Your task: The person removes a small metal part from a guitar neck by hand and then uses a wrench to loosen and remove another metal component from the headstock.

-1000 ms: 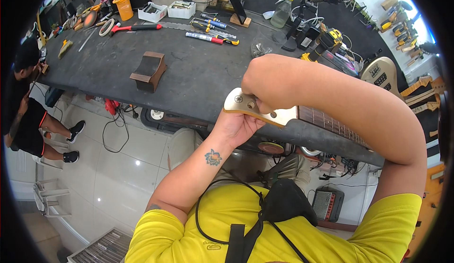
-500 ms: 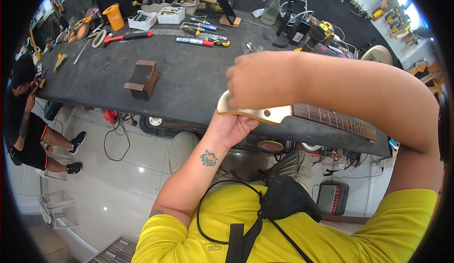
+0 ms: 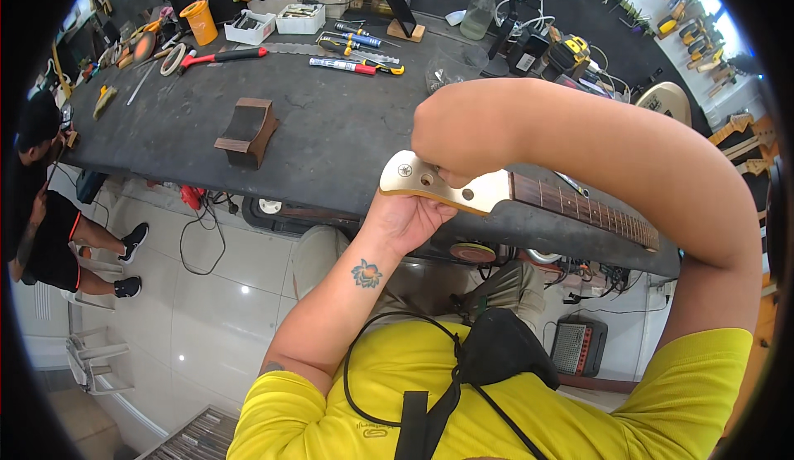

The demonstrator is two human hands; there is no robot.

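Observation:
A guitar neck (image 3: 579,202) with a dark fretted fingerboard lies across the bench's near edge. Its cream-faced headstock (image 3: 399,169) points left and shows round holes and a small round emblem. From below, my left hand (image 3: 411,222) cradles the headstock, palm up with its fingers curled against the wooden edge. My right hand (image 3: 463,133) is bent over the headstock's face, fingers folded down near the holes. Its fingertips are mostly hidden behind the back of the hand, so anything pinched there cannot be made out.
A wooden neck-rest block (image 3: 247,133) stands on the dark bench (image 3: 331,137). Farther back lie screwdrivers (image 3: 351,40), a red marker (image 3: 341,65), white parts trays (image 3: 250,31) and a clear container (image 3: 455,64). A co-worker (image 3: 41,179) is at the far left.
My right hand has shifted right along the headstock, uncovering its emblem and one hole. My left hand keeps its place underneath. The co-worker's arms have moved lower.

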